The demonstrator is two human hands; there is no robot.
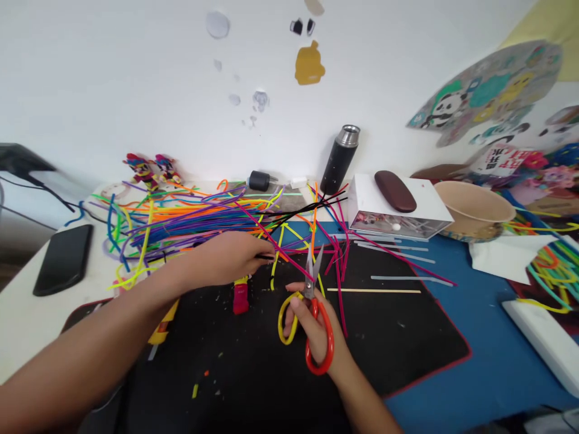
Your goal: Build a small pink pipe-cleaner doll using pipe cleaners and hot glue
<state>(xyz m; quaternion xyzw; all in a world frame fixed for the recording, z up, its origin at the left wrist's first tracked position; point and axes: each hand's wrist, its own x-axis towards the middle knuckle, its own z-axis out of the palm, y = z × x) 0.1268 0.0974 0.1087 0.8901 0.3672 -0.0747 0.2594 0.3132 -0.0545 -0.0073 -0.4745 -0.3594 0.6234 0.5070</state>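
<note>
My left hand (230, 256) is closed in a pinch, with a short dark length, apparently a black pipe cleaner (264, 257), showing at its fingertips. In my right hand (323, 331) are scissors (309, 288) with one yellow and one red handle loop; their blades are parted and point away from me. Magenta pipe cleaners (338, 289) lie around and behind the blades. Below my left hand rests a small magenta piece with a yellow top (241, 298). A heap of coloured pipe cleaners (194, 217) spreads behind that hand, partly hidden by it. My left forearm partly covers a yellow glue gun (161, 328).
A black mat (398, 337) with scraps lies on the blue table (470, 301). A thin wooden stick (373, 291) and translucent sticks (402, 278) lie right. Behind stand a black flask (340, 160), white box (409, 199) and tan bowl (474, 205). A phone (63, 259) is left.
</note>
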